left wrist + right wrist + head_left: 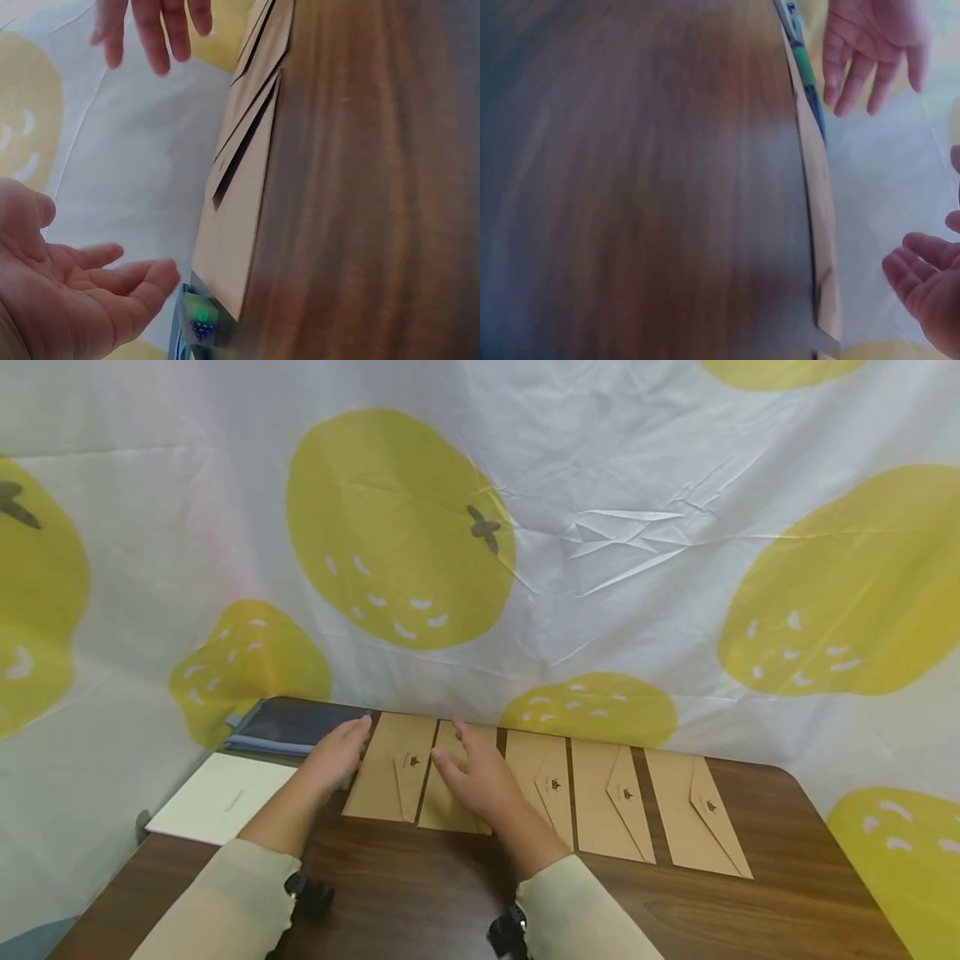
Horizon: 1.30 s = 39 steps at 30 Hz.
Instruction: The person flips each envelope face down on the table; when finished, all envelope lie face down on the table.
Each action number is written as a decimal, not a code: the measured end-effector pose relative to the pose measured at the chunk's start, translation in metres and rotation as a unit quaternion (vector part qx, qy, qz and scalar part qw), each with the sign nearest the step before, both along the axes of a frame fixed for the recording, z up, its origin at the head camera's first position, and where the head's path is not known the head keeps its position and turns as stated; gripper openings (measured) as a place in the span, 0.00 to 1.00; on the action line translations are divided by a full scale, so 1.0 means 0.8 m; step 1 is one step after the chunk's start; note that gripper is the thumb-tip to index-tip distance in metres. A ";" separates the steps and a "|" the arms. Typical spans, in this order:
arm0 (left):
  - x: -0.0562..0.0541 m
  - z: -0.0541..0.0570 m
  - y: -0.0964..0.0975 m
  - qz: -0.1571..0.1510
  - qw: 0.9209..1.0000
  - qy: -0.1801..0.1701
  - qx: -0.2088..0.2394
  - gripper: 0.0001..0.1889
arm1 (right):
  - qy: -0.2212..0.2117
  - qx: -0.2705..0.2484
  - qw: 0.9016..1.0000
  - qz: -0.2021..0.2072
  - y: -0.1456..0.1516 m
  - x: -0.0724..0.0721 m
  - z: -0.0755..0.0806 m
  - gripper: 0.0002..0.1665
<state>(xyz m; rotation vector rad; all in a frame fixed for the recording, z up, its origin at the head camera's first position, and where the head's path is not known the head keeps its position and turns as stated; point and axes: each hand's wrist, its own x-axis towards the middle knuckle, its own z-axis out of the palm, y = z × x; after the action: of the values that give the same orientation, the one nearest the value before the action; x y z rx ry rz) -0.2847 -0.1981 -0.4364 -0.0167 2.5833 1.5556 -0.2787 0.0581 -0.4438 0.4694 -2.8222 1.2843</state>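
Both hands hover over the table, palms turned toward each other and holding nothing. The left hand (337, 758) is at the left edge of the leftmost brown envelope (375, 785), with its fingers extended. Over the second envelope (444, 806) hangs the right hand (483, 777), thumb apart from the fingers, covering part of it. Several such envelopes lie side by side in a row, each with a pointed flap and a small dark crown print. In the left wrist view the fingers of the left hand (90, 300) appear slightly bent, above the envelopes.
A white card or booklet (221, 797) lies at the table's left, in front of a dark blue pouch (288, 727). A fruit-patterned curtain (600, 577) hangs right behind the wooden table (795, 860). Dark wrist cameras (309, 893) sit at both cuffs.
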 end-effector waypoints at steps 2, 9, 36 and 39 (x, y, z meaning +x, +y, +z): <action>-0.007 0.001 0.001 -0.007 1.000 -0.008 0.005 0.45 | -0.017 -0.020 1.000 0.010 -0.008 -0.003 -0.004 0.44; -0.029 0.004 0.004 -0.025 0.998 -0.041 0.031 0.35 | -0.065 -0.071 0.995 0.022 -0.031 -0.017 -0.017 0.39; -0.037 0.013 0.012 -0.052 0.996 -0.078 -0.002 0.42 | -0.260 -0.324 0.909 -0.037 -0.036 -0.031 -0.015 0.36; -0.035 0.013 0.012 -0.048 0.996 -0.076 -0.010 0.41 | -0.271 -0.351 0.896 -0.033 -0.033 -0.031 -0.016 0.37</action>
<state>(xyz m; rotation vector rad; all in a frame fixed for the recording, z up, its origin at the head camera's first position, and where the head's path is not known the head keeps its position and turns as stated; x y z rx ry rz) -0.3129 -0.1888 -0.4257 -0.0119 2.4441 1.4364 -0.3031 0.0321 -0.4564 -0.0259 -2.3722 2.5657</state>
